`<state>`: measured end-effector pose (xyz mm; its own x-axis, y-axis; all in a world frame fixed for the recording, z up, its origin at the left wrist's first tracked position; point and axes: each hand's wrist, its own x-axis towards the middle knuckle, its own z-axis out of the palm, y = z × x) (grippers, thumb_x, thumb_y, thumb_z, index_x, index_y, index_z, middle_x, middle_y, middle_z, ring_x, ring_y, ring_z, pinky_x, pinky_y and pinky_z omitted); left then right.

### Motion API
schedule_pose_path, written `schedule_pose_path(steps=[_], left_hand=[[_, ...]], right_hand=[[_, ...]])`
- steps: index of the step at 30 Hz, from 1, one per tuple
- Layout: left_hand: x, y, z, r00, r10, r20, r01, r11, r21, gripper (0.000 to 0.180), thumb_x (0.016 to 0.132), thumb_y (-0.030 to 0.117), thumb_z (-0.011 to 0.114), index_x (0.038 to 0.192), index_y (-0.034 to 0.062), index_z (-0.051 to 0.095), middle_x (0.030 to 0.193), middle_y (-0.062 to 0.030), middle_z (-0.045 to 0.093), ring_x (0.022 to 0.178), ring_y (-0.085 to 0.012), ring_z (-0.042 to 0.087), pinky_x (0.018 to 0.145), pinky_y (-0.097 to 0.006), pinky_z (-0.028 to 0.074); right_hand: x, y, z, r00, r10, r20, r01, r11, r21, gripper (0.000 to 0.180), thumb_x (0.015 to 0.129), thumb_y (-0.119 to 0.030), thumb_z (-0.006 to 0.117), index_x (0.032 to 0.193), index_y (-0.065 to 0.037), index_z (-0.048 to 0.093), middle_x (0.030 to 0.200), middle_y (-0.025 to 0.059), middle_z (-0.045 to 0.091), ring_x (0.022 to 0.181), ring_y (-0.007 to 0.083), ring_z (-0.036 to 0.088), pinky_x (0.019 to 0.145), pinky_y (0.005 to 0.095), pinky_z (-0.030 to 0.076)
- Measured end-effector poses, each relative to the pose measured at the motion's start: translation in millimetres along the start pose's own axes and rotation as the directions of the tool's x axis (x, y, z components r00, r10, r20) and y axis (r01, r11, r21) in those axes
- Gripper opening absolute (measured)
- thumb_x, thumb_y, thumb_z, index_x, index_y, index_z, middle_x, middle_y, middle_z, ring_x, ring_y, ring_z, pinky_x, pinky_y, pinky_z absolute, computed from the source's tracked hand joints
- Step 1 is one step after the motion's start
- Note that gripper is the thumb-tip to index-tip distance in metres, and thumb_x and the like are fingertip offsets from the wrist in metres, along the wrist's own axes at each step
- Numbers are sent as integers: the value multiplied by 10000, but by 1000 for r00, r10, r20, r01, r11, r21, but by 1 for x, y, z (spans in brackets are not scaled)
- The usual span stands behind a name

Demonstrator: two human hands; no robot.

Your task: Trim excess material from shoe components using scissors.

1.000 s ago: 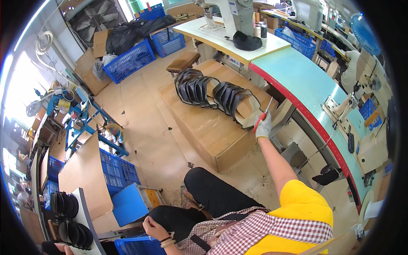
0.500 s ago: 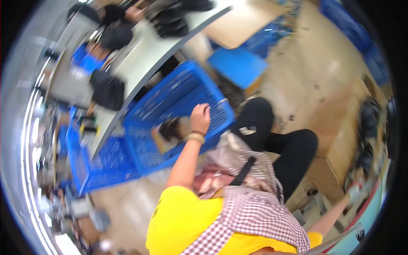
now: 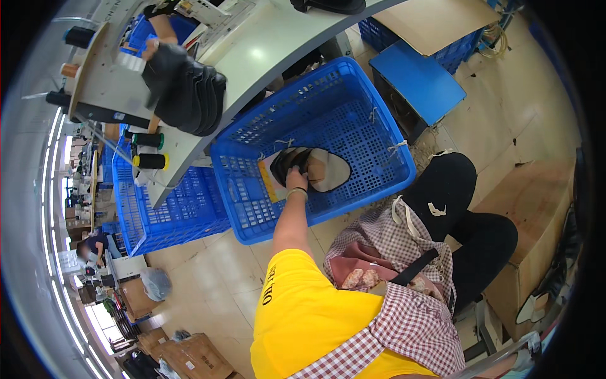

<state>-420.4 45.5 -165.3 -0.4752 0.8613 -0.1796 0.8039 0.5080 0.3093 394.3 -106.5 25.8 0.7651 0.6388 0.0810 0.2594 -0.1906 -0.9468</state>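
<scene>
My left hand [image 3: 297, 179] reaches down into a blue plastic basket [image 3: 319, 224]. Its fingers are closed on a black shoe upper [image 3: 291, 156], one of several dark pieces lying together on the basket floor. Beside them lies a beige shoe-shaped piece with a dark edge [image 3: 334, 172], and a yellow-edged pale sheet [image 3: 270, 180] shows under the pile. Of my right arm, only a bit of forearm [image 3: 502, 366] appears at the lower right edge; the fingers there are hidden.
A white worktable [image 3: 252, 54] curves above the basket, carrying stacked black shoe uppers [image 3: 192, 95] and thread spools [image 3: 151, 161]. A co-worker's hand [image 3: 151, 49] is beyond the stack. Another blue basket [image 3: 170, 218], a blue-topped stool [image 3: 420, 82] and a cardboard box [image 3: 530, 208] stand around.
My left hand has gone from above the basket down to the shoe upper and closed on it. My right arm has drawn back toward the lower edge. The view has shifted and sharpened.
</scene>
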Motion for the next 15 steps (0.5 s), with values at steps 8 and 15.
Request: schedule_pose_path(steps=[8,15], left_hand=[[23,33,23,928,-351,124,339,935,102,429,863,155,577,1266,69,454,1321,-306,359,1032,-433,567,903,-467,480],[-31,46,-56,998,-18,-67,-10,919,-394,566,719,79,586,1269,-23,500,1240,-247,544,1123,-376,546,963,-403,439]], right_hand=[[-8,-68,-50,975,-181,-131,175,983,-60,303,917,-185,513,1192,-64,554,1118,37,572,823,174,566,650,340,452],[-57,-161,121,976,-60,209,142,906,-398,473,953,-198,513,1394,-52,423,1327,54,520,954,133,581,848,260,453]])
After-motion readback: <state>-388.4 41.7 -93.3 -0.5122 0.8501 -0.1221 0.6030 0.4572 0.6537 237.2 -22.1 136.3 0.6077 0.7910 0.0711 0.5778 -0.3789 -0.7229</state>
